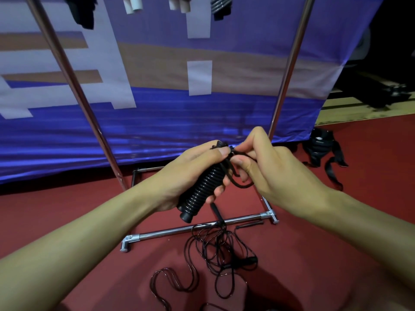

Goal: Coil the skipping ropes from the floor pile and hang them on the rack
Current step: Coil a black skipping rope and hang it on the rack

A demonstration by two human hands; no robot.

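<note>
- Over the rack's floor bar [202,228], at mid-frame: I have both hands raised clear of the red floor [67,209], so the cord hangs free while I work it.
- Left hand [190,173] is closed around the ribbed black handles [203,194], thumb pressed on the top end. Judgement: this pins the bundle so turns cannot slip off.
- Right hand [269,167] pinches a loop of black cord [243,185] just beside the handle tops, fingers narrowed on it. Likely step: tucking or wrapping the last turn to lock the coil. How many turns sit there, I cannot tell.
- Remaining skipping ropes [215,257] lie tangled on the floor below, one slim handle [216,213] touching the bar.
- Rack uprights [74,86] rise on either side; dark and pale items [134,5] hang at the top edge, too cropped to name.
- Hanging not yet done; pile is still to be coiled.
</note>
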